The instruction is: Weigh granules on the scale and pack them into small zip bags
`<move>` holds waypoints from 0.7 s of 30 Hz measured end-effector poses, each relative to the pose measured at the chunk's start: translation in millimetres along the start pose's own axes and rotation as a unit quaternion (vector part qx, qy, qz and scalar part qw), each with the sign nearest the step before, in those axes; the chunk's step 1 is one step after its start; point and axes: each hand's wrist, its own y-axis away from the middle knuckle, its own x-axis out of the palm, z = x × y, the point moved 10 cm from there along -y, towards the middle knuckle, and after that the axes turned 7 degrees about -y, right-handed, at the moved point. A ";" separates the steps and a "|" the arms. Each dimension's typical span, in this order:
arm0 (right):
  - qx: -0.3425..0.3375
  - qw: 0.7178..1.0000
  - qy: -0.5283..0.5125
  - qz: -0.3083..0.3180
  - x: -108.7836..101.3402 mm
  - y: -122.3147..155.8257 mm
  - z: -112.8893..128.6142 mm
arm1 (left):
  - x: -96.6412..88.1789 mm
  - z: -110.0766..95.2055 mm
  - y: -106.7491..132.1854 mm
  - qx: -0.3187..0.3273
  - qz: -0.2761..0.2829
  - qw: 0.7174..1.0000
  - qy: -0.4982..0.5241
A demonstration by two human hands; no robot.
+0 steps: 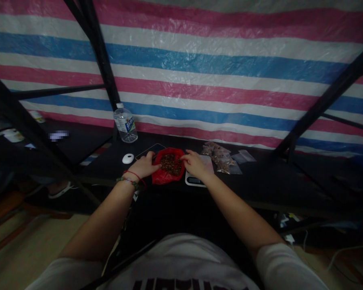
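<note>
A clear plastic bottle (pixel 126 127) stands before striped sheeting (pixel 199 90).

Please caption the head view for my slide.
Left hand and right hand at a red bag of brown pieces, beside a digital scale.

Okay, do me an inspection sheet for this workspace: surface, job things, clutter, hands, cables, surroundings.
Surface: black table.
Job's things: open red bag holding brown bits; white scale to its right, display unreadable; clear packets beyond, several with brown contents.
Clutter: bottle, upright and capped; white oval object, left of the bag.
Hands: left hand at the bag's left rim, right hand at its right rim; grip unclear.
Cables: white cable low on the picture's right, below table level.
Surroundings: striped sheet behind, black posts either side.
</note>
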 end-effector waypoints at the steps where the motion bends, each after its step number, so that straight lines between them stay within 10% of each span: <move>1: -0.007 0.999 0.020 0.025 9.8 -8.7 4.8 | 7.4 -0.1 1.9 -0.007 0.038 0.999 -0.001; 4: -0.008 0.993 0.086 0.079 33.5 -33.1 11.7 | 25.3 -6.6 6.4 -0.004 0.116 0.993 0.007; 9: 0.060 0.972 0.138 0.182 56.5 -60.6 -2.7 | 15.5 -12.0 2.4 0.032 0.072 0.997 0.021; 14: 0.053 0.980 0.119 0.150 20.5 -78.1 6.7 | -26.5 -2.7 -3.3 0.038 -0.002 0.998 0.046; 21: -0.043 0.997 0.039 -0.056 -46.8 -72.0 45.5 | -101.8 5.9 -0.4 0.027 -0.192 0.970 0.145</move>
